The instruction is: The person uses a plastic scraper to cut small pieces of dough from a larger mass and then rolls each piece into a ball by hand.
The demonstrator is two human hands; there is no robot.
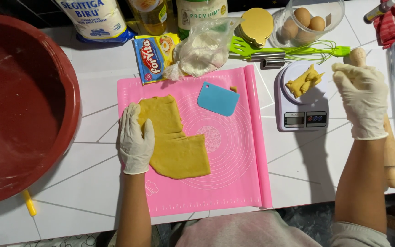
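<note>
A flat sheet of yellow dough (179, 146) lies on a pink silicone mat (234, 183). My left hand (135, 139), in a white glove, rests flat on the dough's left edge. Over to the right, my gloved right hand (362, 98) hovers beside a white kitchen scale (300, 116) that carries several strips of yellow dough (303, 81). It is above a wooden rolling pin (392, 151) and holds nothing that I can see. A blue plastic scraper (218, 99) lies on the mat above the dough.
A big red basin (19, 105) fills the left. Along the back stand a flour bag (98, 18), a yellow packet (154, 57), a plastic bag of flour (204, 48), gold discs (255, 25), a bowl of eggs (308, 20), and a green spatula (245, 45) and whisk (318, 49).
</note>
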